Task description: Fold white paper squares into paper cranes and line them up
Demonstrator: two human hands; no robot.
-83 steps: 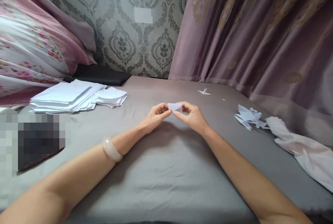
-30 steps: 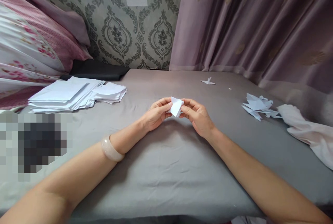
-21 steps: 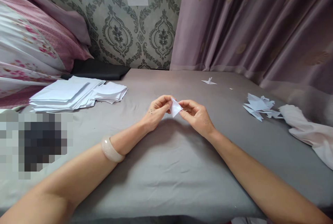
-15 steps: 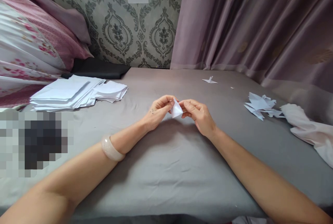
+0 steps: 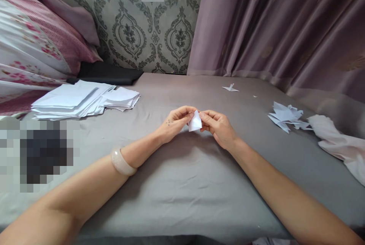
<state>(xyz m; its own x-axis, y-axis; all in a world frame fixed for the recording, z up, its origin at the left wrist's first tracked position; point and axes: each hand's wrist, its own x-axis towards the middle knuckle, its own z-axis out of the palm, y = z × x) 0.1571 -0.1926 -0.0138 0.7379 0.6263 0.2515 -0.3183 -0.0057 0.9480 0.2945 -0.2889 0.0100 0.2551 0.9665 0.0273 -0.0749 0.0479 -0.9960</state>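
Left hand (image 5: 174, 124) and right hand (image 5: 219, 128) both found pinching a small folded white paper (image 5: 195, 122) between thumb and fingers, above the grey sheet (image 5: 182, 192).

There are two hands (image 5: 176, 124) (image 5: 220, 128), one held paper (image 5: 195, 122), one lone paper bird (image 5: 230, 88) and one folded-paper heap (image 5: 285, 114).

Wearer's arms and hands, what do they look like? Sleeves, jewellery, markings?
No sleeves or gloves visible. Left arm: smooth, pale, glossy bangle near the wrist. Left hand: small dark dots near the thumb. Right hand: faint marks, no jewellery visible.
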